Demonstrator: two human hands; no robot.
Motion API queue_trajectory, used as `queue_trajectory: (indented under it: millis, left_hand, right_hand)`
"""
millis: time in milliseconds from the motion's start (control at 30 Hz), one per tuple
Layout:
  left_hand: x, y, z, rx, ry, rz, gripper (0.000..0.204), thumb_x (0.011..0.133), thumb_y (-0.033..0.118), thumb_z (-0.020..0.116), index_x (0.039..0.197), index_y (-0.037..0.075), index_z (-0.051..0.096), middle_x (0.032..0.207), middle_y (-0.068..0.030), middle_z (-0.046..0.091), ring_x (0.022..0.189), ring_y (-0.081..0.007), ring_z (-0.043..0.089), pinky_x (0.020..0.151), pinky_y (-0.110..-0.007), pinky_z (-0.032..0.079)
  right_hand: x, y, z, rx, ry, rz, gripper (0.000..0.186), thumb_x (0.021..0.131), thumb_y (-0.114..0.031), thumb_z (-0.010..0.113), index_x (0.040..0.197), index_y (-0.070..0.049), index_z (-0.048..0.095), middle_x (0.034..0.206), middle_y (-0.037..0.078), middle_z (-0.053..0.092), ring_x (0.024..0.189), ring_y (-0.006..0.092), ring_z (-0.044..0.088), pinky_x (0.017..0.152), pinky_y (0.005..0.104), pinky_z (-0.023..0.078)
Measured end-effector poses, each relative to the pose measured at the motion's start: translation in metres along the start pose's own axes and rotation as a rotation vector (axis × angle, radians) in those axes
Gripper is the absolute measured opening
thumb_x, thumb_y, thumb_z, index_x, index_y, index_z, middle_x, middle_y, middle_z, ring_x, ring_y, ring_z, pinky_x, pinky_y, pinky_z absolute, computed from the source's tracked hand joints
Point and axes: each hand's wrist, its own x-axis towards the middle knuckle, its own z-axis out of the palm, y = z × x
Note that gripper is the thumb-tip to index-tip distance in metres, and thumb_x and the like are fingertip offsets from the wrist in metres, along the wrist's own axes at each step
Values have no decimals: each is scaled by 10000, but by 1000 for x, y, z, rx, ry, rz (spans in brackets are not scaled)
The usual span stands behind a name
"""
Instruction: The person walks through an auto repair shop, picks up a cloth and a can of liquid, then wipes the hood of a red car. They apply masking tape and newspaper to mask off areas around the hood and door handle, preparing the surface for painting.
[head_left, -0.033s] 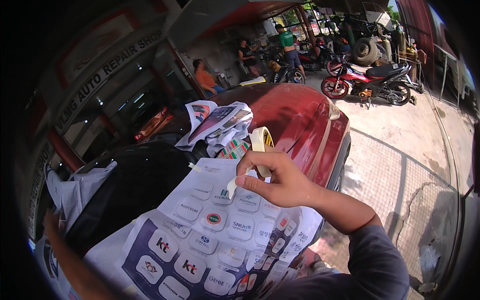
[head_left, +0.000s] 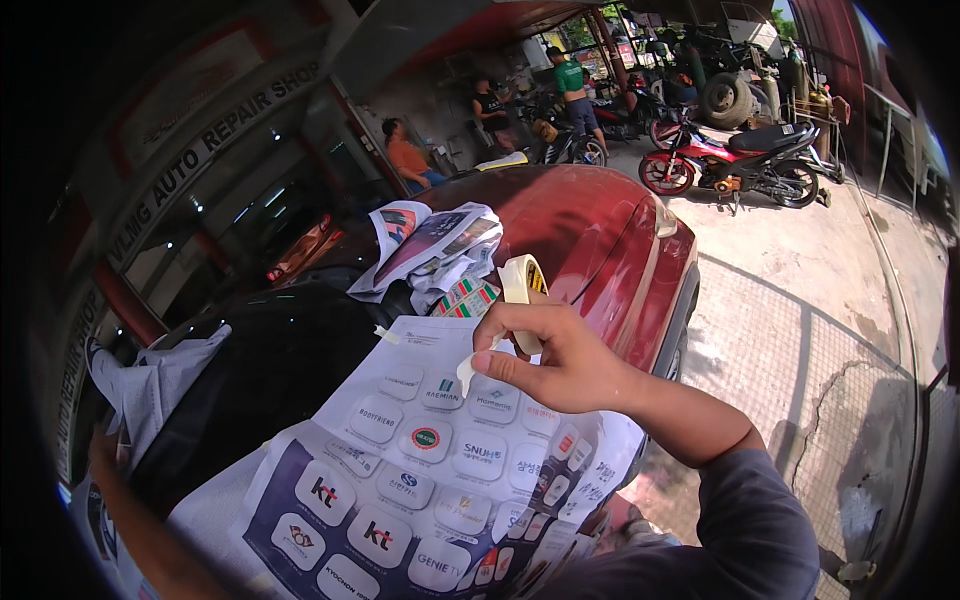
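A roll of cream masking tape (head_left: 516,295) hangs from my right hand (head_left: 540,355), which is closed around it. A loose strip of tape (head_left: 466,375) dangles from the thumb and forefinger. Below this hand lies a printed newspaper sheet (head_left: 385,425), spread over the car's dark windshield area, with a small piece of tape at its upper corner. At the far left, my left hand (head_left: 105,450) is beside another crumpled newspaper sheet (head_left: 165,370). Its fingers are dark and blurred, so their grip is not clear.
The car's red hood (head_left: 570,220) stretches ahead, with more crumpled newspaper (head_left: 440,245) at its near left. To the right, a red motorcycle (head_left: 730,165) stands on concrete. Several people are farther back, one in a green shirt (head_left: 570,80), near other motorcycles and a loose tire (head_left: 726,101).
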Motion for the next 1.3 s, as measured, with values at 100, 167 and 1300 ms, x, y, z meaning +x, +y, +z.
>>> queue_trajectory:
  millis: [100, 167, 1300]
  left_hand:
    - [-1, -7, 10, -36, -14, 12, 701, 956, 546, 694, 1129, -132, 683, 1043, -199, 718, 918, -278, 685, 842, -420, 528]
    - [0, -6, 13, -53, -29, 27, 696, 951, 536, 706, 1133, -135, 680, 1046, -196, 717, 917, -273, 682, 844, -419, 528]
    - [-392, 285, 81, 707, -100, 947, 227, 788, 164, 786, 943, 39, 678, 1341, -129, 690, 876, -338, 724, 737, -428, 568]
  right_hand:
    - [-1, 12, -2, -12, 14, -48, 97, 957, -121, 738, 982, -66, 663, 978, 65, 670, 940, 183, 617, 770, 338, 505]
    - [-3, 18, -1, -34, 25, -64, 91, 986, -103, 723, 990, -41, 657, 942, 35, 664, 900, 139, 611, 773, 309, 482]
    - [68, 40, 64, 580, -261, 221, 115, 990, -145, 733, 959, -67, 655, 1184, 85, 675, 882, 100, 601, 713, 253, 511]
